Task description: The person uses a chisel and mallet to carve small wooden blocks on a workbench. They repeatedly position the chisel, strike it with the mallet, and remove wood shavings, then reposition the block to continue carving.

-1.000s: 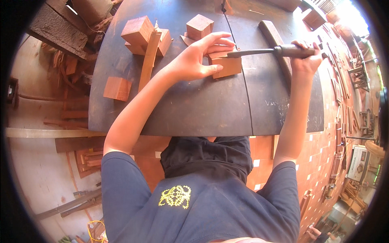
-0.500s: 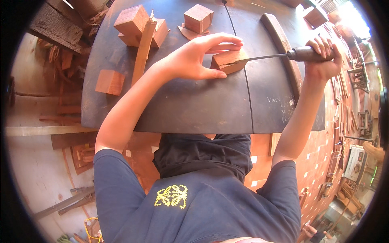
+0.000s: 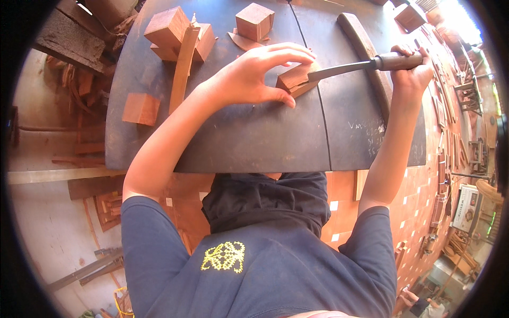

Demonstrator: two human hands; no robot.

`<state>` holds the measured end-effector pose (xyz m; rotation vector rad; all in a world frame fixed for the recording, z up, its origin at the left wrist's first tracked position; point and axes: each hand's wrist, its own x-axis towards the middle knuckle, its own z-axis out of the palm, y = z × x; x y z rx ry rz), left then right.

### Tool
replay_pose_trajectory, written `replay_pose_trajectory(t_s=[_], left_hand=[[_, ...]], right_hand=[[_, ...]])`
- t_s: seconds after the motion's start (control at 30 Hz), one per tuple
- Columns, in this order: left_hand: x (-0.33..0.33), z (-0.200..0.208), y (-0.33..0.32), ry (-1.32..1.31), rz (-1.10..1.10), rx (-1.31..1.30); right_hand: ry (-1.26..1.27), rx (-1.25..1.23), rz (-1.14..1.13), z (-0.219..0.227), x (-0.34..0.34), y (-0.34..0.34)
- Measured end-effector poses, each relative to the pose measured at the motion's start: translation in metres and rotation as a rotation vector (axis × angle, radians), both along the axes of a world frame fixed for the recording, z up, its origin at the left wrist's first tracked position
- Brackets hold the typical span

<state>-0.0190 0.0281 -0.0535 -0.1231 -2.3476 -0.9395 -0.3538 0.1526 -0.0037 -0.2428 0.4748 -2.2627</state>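
On the dark tabletop a reddish wooden block [image 3: 298,82] lies tilted, with a notch or split showing in its near side. My left hand [image 3: 260,77] grips it from the left, thumb at the near side and fingers over the far side. My right hand [image 3: 412,73] is closed round the wooden handle of a chisel [image 3: 347,68]. The chisel's blade points left, and its tip meets the block's right end, at the notch. Whether the tip is inside the wood I cannot tell.
A long dark wooden bar [image 3: 365,50] lies under the chisel. At the left are stacked wooden blocks [image 3: 168,29], a leaning thin strip [image 3: 184,74] and a single block [image 3: 141,108]. Another block [image 3: 255,21] sits farther back on the dark tabletop [image 3: 254,143].
The chisel has shifted left and rolled, so the blade shows a broader face. My right hand has moved slightly left with it, and the block has tilted in my left hand.
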Motion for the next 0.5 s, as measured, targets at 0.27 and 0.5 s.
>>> replay_pose_trajectory(t_s=[0.27, 0.5], left_hand=[[0.001, -0.008, 0.007, 0.014, 0.086, 0.008], [-0.002, -0.005, 0.011, 0.008, 0.099, -0.132]], right_hand=[[-0.031, -0.023, -0.138, -0.001, -0.034, 0.012], [-0.044, -0.162, 0.088, 0.003, -0.056, 0.023]])
